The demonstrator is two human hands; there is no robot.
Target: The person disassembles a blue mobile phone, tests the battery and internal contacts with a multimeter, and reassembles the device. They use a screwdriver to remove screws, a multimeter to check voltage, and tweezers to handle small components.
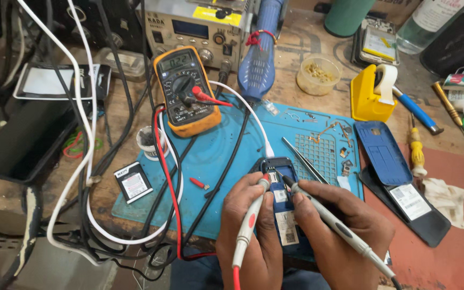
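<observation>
Opened blue phone [281,200] lies back-up on the near edge of the blue work mat [226,145], held between both hands, its top end pointing away from the person. Left hand [251,231] wraps the phone's left side, fingers [243,188] closed narrow around a red probe [249,223], pinched like a pen; probe tip touches the phone's upper left corner. Right hand [339,231] covers the phone's right side, fingers [318,189] closed around a black probe [326,217], its tip set just beside the red one at the top of the phone. Only the middle strip of the phone, with white labels, shows between the two hands. Red and black leads run left across the mat to a yellow multimeter [186,94], display lit, standing at the mat's far left corner. White cable [253,115] reaches the phone's top end. Tweezers [303,158] lie just right of the phone on the mat's gridded part. Blue back cover [383,153] rests well right, off the mat's edge. Small battery [133,182] lies at the mat's left edge. Yellow tape dispenser [371,91] stands on the surface beyond.
</observation>
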